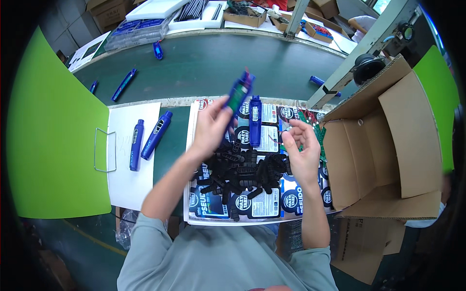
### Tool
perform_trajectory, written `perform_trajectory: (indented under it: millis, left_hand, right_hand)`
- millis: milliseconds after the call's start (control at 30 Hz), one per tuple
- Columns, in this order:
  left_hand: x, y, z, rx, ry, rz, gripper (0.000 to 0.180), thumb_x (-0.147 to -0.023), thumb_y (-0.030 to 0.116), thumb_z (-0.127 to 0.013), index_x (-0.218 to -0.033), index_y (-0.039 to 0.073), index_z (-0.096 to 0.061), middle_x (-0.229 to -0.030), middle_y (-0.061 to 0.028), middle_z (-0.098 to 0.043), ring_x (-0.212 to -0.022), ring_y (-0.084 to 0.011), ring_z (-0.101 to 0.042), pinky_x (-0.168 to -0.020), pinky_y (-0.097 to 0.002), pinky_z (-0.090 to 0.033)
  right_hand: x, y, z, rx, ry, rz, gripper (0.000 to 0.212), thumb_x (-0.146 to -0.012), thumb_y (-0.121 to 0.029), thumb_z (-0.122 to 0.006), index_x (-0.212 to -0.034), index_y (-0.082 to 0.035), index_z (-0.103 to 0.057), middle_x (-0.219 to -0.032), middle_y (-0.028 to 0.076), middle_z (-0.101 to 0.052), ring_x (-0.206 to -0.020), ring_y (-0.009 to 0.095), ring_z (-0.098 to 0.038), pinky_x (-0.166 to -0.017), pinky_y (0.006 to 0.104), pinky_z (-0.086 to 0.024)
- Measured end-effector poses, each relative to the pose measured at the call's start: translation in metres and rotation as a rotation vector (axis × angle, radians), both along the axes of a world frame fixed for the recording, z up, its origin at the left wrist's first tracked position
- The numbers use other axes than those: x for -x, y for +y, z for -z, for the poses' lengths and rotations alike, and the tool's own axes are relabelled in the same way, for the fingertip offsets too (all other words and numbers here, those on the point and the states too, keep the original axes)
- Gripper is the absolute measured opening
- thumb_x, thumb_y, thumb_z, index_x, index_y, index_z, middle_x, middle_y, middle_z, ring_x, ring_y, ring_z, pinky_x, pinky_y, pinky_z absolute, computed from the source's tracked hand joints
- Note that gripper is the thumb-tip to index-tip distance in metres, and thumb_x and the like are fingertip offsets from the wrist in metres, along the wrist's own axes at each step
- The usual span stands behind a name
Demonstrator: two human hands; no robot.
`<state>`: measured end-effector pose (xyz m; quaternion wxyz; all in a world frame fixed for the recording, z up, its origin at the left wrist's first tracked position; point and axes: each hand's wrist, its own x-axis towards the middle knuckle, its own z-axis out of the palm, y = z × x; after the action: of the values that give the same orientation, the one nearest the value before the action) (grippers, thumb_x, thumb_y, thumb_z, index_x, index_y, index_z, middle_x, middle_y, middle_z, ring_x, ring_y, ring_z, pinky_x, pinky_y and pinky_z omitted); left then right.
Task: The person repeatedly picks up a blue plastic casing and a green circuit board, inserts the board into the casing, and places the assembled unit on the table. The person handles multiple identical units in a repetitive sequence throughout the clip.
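Note:
My left hand (212,127) is closed around a blue plastic half-shell (238,94), held tilted over the far edge of the work board. Inside the shell a green circuit board shows, with red at its upper end; motion blurs it slightly. My right hand (303,148) hovers over the board's right side, fingers loosely curled and thumb apart, with no held object visible. Between the hands lies a blue pen-shaped casing (255,121). Below it spreads a pile of small black ribbed parts (242,169). Green circuit boards with wires (318,133) lie just beyond my right hand.
An open cardboard box (359,160) stands at the right, beside a metal post (359,53). Two blue casings (156,136) rest on white paper at the left, near a green panel (58,136). More blue pieces (124,85) lie on the green belt (204,63) beyond.

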<state>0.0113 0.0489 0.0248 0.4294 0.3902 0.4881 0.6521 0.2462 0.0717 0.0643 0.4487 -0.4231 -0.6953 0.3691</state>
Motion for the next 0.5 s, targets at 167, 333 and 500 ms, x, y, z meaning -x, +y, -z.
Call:
perform_trajectory:
  millis: [167, 333, 500]
  left_hand:
    - [0.084, 0.074, 0.037, 0.077, 0.234, -0.103, 0.039, -0.101, 0.008, -0.055, -0.138, -0.003, -0.057, -0.088, -0.0062, -0.067, -0.074, -0.0101, -0.064, -0.062, -0.0256, -0.052]
    - [0.137, 0.145, 0.069, 0.206, 0.741, -0.265, 0.034, -0.093, 0.013, -0.059, -0.123, 0.002, -0.070, -0.090, -0.0144, -0.074, -0.080, -0.0210, -0.071, -0.075, -0.0362, -0.054]
    - [0.166, 0.184, 0.091, 0.316, 0.986, -0.244, 0.037, -0.087, 0.013, -0.056, -0.119, 0.005, -0.073, -0.102, -0.0202, -0.074, -0.098, -0.0372, -0.070, -0.090, -0.0445, -0.053]
  right_hand:
    - [-0.025, 0.001, 0.032, -0.171, -0.510, -0.073, 0.019, -0.086, -0.008, -0.072, -0.104, -0.003, -0.070, -0.084, 0.011, -0.066, -0.073, 0.029, -0.065, -0.073, 0.0404, -0.046]
    - [-0.042, 0.001, 0.036, -0.185, -0.674, -0.204, 0.020, -0.085, -0.002, -0.070, -0.106, -0.001, -0.071, -0.094, 0.013, -0.065, -0.091, 0.032, -0.063, -0.083, 0.0415, -0.048]
    - [-0.039, -0.002, 0.035, -0.162, -0.754, -0.286, 0.025, -0.082, -0.001, -0.071, -0.107, -0.002, -0.070, -0.101, 0.012, -0.062, -0.097, 0.032, -0.060, -0.088, 0.0426, -0.046]
